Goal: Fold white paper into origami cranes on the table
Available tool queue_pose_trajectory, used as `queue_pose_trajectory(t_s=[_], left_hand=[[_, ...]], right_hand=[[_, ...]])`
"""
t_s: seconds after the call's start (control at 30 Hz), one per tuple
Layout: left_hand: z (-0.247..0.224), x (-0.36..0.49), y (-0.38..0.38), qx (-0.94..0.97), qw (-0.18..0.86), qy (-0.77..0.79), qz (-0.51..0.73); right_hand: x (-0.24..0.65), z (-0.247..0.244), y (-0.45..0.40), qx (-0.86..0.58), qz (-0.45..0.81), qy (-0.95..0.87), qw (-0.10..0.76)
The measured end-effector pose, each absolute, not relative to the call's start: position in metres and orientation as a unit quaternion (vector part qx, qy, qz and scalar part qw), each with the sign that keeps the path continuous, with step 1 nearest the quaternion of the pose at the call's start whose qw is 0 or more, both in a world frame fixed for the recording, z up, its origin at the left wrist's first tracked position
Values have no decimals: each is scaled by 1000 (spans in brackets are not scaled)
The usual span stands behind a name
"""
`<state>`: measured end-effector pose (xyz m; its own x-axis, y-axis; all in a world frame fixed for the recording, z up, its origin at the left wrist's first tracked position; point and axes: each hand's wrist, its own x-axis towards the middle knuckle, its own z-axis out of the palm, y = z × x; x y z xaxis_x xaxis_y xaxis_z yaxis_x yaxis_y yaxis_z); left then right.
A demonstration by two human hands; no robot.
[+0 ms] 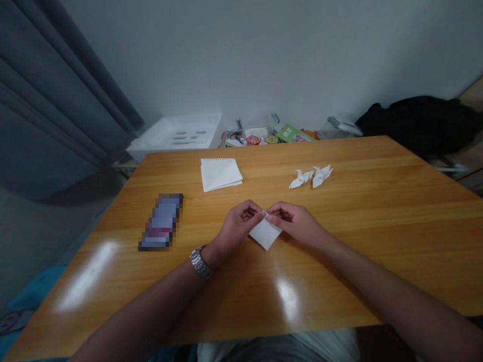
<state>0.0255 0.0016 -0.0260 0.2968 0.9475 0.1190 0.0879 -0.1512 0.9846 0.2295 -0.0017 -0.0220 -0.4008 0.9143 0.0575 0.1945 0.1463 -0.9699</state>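
A small white folded paper, diamond-shaped with one corner pointing toward me, is between my hands over the wooden table. My left hand, with a metal watch on its wrist, pinches the paper's far left edge between thumb and fingers. On the far right edge my right hand does likewise, its thumb close to the other thumb. The fingers hide the paper's far corner in part. Beyond my right hand stand two white folded paper cranes, a left crane and a right crane, side by side.
Lined paper sheets lie stacked on the wooden table, back left of my hands. A blurred-out phone rests farther left. Behind the table are a white tray-like box, a green booklet among clutter, and black cloth.
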Motion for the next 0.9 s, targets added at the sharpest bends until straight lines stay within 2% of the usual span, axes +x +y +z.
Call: queue_pose_trajectory(t_s=[0.4,0.9], left_hand=[[-21,28,-1,674,446,431,401],[-22,24,0,697,445,412,383]], right_hand=[[230,-20,-3,-424,484,-683,345],[232,-20,-3,-448,445,-704,325]])
